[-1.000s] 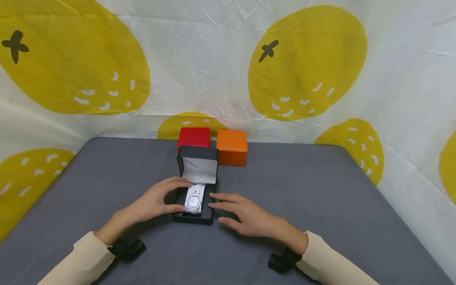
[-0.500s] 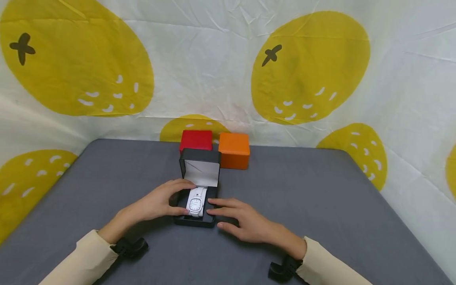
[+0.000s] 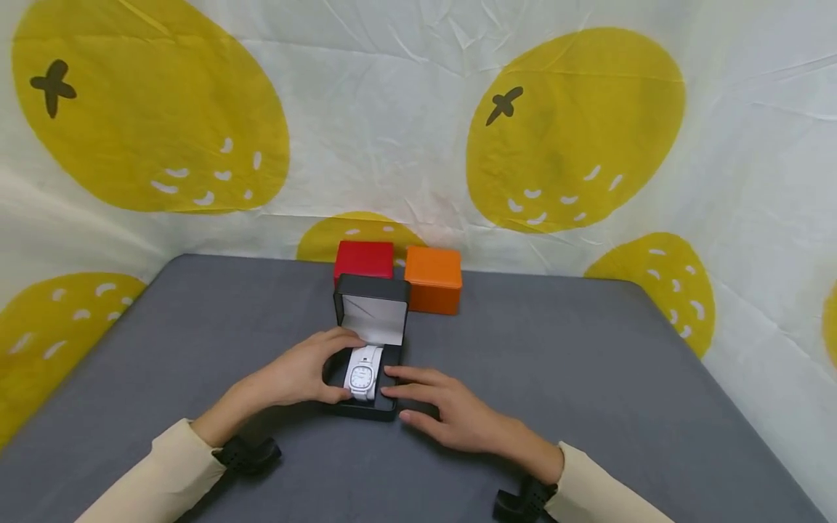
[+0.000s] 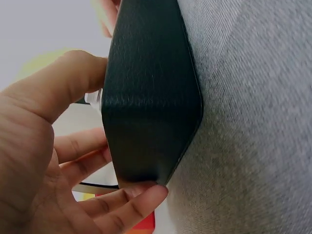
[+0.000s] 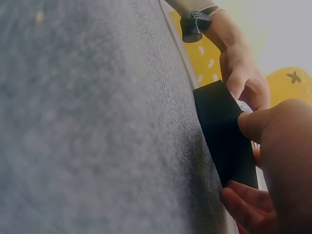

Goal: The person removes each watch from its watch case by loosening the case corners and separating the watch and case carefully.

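A white wristwatch (image 3: pixel 362 376) lies on its cushion inside an open black watch box (image 3: pixel 366 410) on the table. My left hand (image 3: pixel 307 372) spans the watch, its thumb at the near end and index finger at the far end. In the left wrist view, that hand's thumb (image 4: pixel 73 73) bends over the box rim while its lower fingers touch the outer wall. My right hand (image 3: pixel 451 408) rests on the box's right side, its fingers extended over the edge. In the right wrist view, the right thumb (image 5: pixel 256 126) touches the box's near corner.
Behind the raised black lid (image 3: pixel 373 287) stand a red box (image 3: pixel 364 258) and an orange box (image 3: pixel 433 280), both shut. A grey cloth (image 3: pixel 556 349) covers the table. A white curtain with yellow fruit prints (image 3: pixel 405 131) hangs around it.
The head view has shifted slightly, so everything appears a little lower and further right. My left thumb bends a bit more at the watch. The right hand stays on the box's side.
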`<state>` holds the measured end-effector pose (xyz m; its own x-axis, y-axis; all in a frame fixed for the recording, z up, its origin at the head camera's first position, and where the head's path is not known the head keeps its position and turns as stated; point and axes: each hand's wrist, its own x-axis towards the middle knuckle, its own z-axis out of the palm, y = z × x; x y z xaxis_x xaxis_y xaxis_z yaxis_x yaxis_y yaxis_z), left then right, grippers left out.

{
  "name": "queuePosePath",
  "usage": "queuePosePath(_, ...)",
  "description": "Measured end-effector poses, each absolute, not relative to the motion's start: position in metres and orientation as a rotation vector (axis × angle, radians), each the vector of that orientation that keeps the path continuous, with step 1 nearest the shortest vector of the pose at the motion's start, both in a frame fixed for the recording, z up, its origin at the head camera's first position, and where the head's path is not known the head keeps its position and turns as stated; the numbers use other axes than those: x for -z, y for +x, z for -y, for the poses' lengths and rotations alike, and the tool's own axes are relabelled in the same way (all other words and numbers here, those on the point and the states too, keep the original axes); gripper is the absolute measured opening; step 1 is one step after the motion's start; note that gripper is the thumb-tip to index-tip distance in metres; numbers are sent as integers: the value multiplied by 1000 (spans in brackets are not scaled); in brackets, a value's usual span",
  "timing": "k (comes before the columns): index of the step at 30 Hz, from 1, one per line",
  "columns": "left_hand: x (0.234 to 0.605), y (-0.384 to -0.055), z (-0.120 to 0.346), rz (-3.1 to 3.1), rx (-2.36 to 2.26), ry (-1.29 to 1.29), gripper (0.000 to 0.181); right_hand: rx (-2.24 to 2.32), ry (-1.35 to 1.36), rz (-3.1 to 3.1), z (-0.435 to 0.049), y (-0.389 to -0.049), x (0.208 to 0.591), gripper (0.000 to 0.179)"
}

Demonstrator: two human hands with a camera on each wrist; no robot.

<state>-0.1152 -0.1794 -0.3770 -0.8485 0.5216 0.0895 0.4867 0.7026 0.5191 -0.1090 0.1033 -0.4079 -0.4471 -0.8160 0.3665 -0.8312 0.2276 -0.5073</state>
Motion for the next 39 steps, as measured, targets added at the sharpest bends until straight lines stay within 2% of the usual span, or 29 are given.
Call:
queuePosePath(19, 372, -116, 175, -2851, -842, 851, 69, -1034, 1643, 2366, -102, -111, 413, 39)
queuePosePath(39, 385, -117, 181, -2920, -910, 838, 66, -1113, 1721, 2382, -103, -117, 416, 39)
